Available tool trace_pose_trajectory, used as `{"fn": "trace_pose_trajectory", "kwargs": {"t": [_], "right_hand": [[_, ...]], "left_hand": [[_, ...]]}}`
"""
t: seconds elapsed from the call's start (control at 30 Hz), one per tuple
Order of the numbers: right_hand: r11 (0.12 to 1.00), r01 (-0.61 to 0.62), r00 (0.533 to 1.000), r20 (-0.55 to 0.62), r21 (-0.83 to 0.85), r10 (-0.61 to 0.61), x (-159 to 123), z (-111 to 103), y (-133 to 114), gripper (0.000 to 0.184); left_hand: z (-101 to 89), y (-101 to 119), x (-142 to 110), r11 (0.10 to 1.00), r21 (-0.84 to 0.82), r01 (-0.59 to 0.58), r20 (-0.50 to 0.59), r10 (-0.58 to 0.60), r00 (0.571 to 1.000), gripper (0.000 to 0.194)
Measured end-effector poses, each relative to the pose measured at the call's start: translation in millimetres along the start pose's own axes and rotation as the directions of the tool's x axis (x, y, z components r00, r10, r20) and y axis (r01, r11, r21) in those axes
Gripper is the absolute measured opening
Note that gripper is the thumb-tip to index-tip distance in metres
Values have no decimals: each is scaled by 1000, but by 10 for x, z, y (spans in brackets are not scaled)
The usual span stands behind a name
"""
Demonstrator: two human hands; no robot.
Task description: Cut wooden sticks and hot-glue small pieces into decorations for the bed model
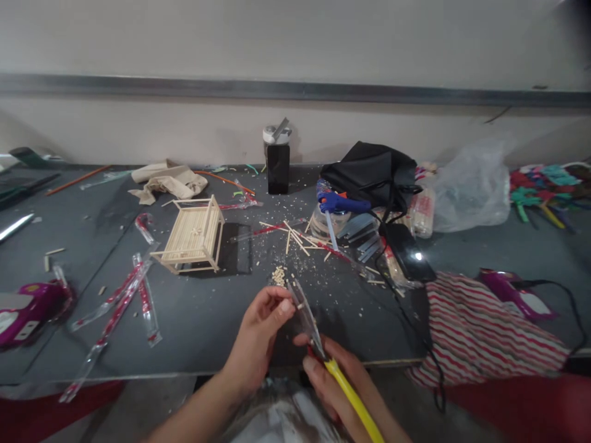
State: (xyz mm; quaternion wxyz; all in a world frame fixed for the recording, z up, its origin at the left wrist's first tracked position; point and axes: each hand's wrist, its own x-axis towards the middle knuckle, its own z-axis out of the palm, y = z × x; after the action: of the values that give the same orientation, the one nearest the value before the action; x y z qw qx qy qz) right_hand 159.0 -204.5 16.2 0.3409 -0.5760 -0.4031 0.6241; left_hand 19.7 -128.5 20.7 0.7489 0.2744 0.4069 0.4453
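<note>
Near the table's front edge, my right hand point(339, 372) is wrapped round a pair of scissors point(353, 403) with yellow handles, its grey blades pointing up and to the left. My left hand point(265, 329) is closed in a pinch beside the blades. A short end of a thin wooden stick point(300, 306) shows between the blades, by the left fingertips. Just beyond lies a small heap of cut wooden bits point(278, 275). Several longer sticks point(298, 237) are scattered farther back. To the left stands a small frame built of sticks point(191, 237), with slatted rows and corner posts.
A blue glue gun point(344, 203) rests on a round container, by a black bag point(369, 169). A lit phone point(406, 252), cables and a striped cloth point(484, 332) lie right. Red-and-clear wrappers point(115, 307) and a purple device point(30, 311) lie left. A black phone point(278, 169) stands at the back.
</note>
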Motion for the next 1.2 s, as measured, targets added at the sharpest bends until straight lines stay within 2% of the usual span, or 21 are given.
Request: {"fn": "trace_pose_trajectory", "kwargs": {"t": [0.13,0.2,0.57,0.9,0.97,1.1,1.2], "right_hand": [[994,-38,998,57,102,32,-8,30,41,57],[994,-57,996,67,96,51,-16,37,30,56],[998,-60,989,134,14,57,-50,-17,-6,68],[976,-210,972,120,55,202,-148,-120,84,50],[964,-241,964,143,113,224,-128,-93,98,48],[915,-281,948,231,288,218,-72,-22,124,57],[907,-284,948,231,313,217,-54,-3,169,58]], "left_hand": [[-22,-30,35,972,-140,189,222,-155,963,36],[-27,-55,44,958,-154,242,252,-199,947,31],[-92,-200,22,942,-181,282,237,-237,942,29],[-62,-302,-29,928,-180,325,182,-294,938,29],[-72,-327,-32,931,-181,317,184,-284,941,29],[-75,-349,-45,942,-183,283,195,-247,949,29],[-64,-333,-61,937,-190,294,149,-269,952,28]]}}
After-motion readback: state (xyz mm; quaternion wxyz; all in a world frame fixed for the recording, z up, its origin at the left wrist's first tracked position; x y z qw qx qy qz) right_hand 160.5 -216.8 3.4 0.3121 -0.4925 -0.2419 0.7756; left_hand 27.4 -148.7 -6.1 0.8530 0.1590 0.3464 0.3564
